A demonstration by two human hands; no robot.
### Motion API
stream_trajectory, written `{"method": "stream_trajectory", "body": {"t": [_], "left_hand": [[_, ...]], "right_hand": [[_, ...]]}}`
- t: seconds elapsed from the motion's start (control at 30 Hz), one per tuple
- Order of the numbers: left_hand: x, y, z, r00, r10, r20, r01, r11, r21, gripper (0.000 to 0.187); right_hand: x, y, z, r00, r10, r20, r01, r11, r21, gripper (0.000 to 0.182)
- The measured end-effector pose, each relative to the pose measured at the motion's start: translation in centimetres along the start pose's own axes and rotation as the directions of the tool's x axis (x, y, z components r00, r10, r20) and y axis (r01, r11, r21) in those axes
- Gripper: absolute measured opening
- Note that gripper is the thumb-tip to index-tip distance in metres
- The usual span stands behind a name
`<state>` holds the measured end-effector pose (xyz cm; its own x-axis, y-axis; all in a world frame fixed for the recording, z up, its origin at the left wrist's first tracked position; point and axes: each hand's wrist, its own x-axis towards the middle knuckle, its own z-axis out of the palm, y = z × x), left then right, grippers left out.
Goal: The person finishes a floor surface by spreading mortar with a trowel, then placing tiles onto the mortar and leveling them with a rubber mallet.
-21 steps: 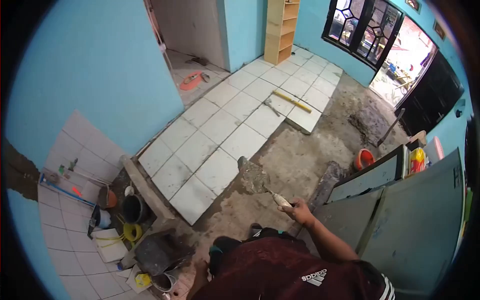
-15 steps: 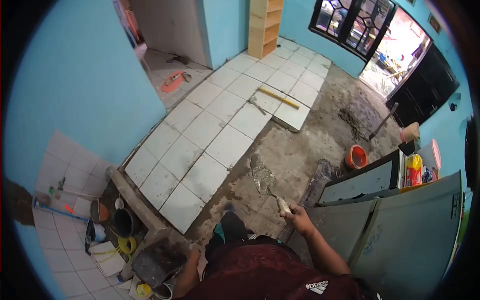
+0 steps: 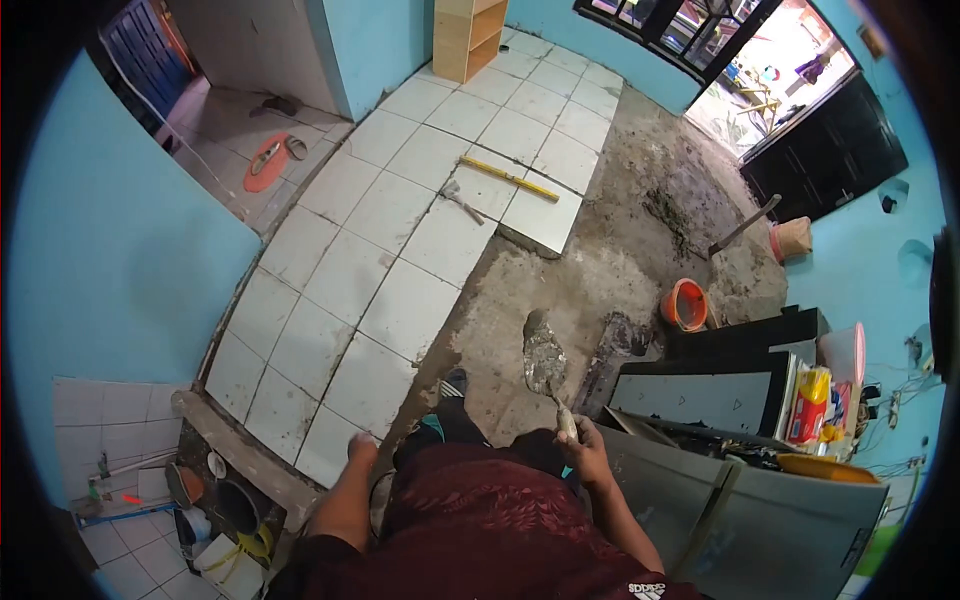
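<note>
My right hand [image 3: 588, 455] is closed round the pale handle of a trowel [image 3: 544, 362], low in front of me to the right. Wet grey mortar coats the trowel's blade, which points away over the rough floor. My left hand [image 3: 362, 449] hangs at my left side above the white tiles; its fingers are too foreshortened to make out. On the tiled floor [image 3: 385, 300] farther ahead lie a yellow spirit level [image 3: 510, 178] and a hammer [image 3: 463, 203].
An orange bucket [image 3: 685, 305] stands on the bare concrete [image 3: 610, 265]. Beyond it leans a long wooden handle [image 3: 745, 224]. A refrigerator [image 3: 790, 525] and a cabinet [image 3: 700, 393] flank my right. Low at left, a ledge [image 3: 245, 455] borders several containers. A wooden shelf [image 3: 453, 40] stands at the back.
My view has turned and moved forward. My left hand has come up and forward over the tiles. The trowel stays in my right hand, now nearer the middle of my body.
</note>
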<state>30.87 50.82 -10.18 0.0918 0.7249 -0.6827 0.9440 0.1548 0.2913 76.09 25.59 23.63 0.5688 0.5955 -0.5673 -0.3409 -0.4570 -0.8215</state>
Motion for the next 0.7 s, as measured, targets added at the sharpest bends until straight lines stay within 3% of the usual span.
{"method": "stream_trajectory", "body": {"t": [0.03, 0.1, 0.17, 0.23, 0.33, 0.5, 0.63, 0.67, 0.7], "left_hand": [[0.8, 6.1, -4.5, 0.993, 0.089, 0.080, -0.098, 0.988, 0.119, 0.038], [7.9, 9.0, -4.5, 0.921, 0.377, -0.096, -0.358, 0.918, 0.171, 0.036], [11.0, 16.2, -7.5, 0.974, 0.206, -0.096, -0.225, 0.931, -0.287, 0.035], [16.2, 20.0, -7.6, 0.949, 0.253, -0.187, -0.303, 0.897, -0.321, 0.034], [17.1, 27.4, -10.0, 0.963, 0.212, -0.164, -0.265, 0.848, -0.459, 0.033], [14.4, 36.2, -11.0, 1.000, 0.024, 0.014, -0.009, 0.746, -0.666, 0.042], [17.4, 36.6, -3.9, 0.983, -0.145, 0.111, 0.179, 0.638, -0.749, 0.038], [17.8, 36.0, -2.0, 0.995, -0.078, 0.065, 0.100, 0.849, -0.519, 0.030], [17.9, 35.6, -0.2, 0.999, -0.003, 0.043, 0.014, 0.970, -0.241, 0.023]], "right_hand": [[0.8, -2.3, 0.6, 1.000, -0.004, -0.016, 0.004, 0.999, 0.040, 0.038], [3.1, -3.6, 0.3, 0.998, -0.034, -0.043, 0.037, 0.997, 0.068, 0.038], [5.2, -5.1, -0.2, 0.997, -0.057, -0.059, 0.062, 0.995, 0.079, 0.038], [7.3, -7.4, -0.8, 0.996, -0.061, -0.069, 0.066, 0.995, 0.073, 0.038], [10.4, -10.0, -2.0, 0.996, -0.056, -0.067, 0.060, 0.996, 0.064, 0.037], [18.2, -13.1, -5.8, 0.994, -0.107, 0.022, 0.107, 0.994, 0.023, 0.033], [26.2, -15.8, -10.4, 0.994, -0.050, 0.097, 0.051, 0.999, -0.004, 0.033], [28.5, -16.3, -11.8, 0.991, -0.061, 0.119, 0.066, 0.997, -0.034, 0.032], [31.2, -17.2, -13.3, 0.987, -0.074, 0.144, 0.084, 0.994, -0.067, 0.031]]}}
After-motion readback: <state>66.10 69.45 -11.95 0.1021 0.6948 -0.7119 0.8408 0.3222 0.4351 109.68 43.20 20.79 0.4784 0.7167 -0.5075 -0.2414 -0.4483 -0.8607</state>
